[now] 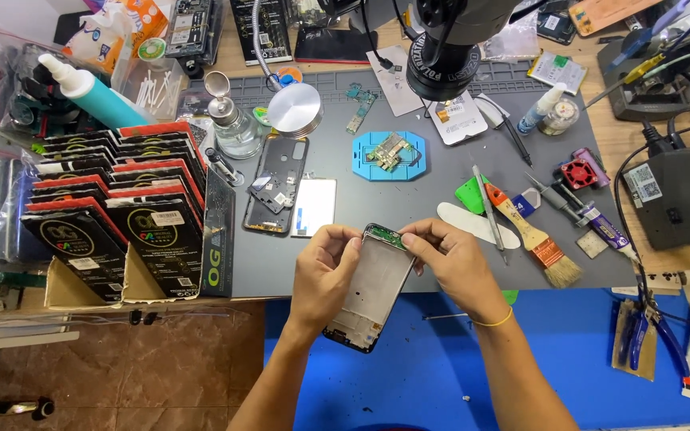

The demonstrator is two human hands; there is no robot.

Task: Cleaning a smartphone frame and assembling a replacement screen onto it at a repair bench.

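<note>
desk (409, 375): blue sheet at the near edge, grey work mat (433, 191) behind it; both crowded, so work stays low over the near edge.
microscope (449, 48): black head hangs over the back of the mat, well clear of the hands.
box rack (113, 215): black-and-red boxes stacked far left, well apart from the work.
phone frame (373, 287): opened, pale inner side up, tilted, held just above the near edge of the mat between both hands. Small green board shows at its top edge.
second frame (277, 185): dark, flat on the mat, left of centre; white plate just beside it.
blue jig (389, 156): on the mat centre, holds a small board.
left hand (325, 275): clasped on the frame's left edge, thumb over the top left corner. Judgement: it should only steady, grip on the rails, no flex on the frame.
right hand (453, 267): fingertips pinched at the frame's top right corner, by the green board. Whether it grips a part there or only presses, cannot tell.
brush (533, 238): wooden handle, right of the hands, in reach.
tweezers (489, 209): lie beside the brush; better than fingernails for anything small at that corner, I'd judge.
risk: small parts dropping onto the cluttered mat; keep the frame level-ish and close to the surface.
</note>
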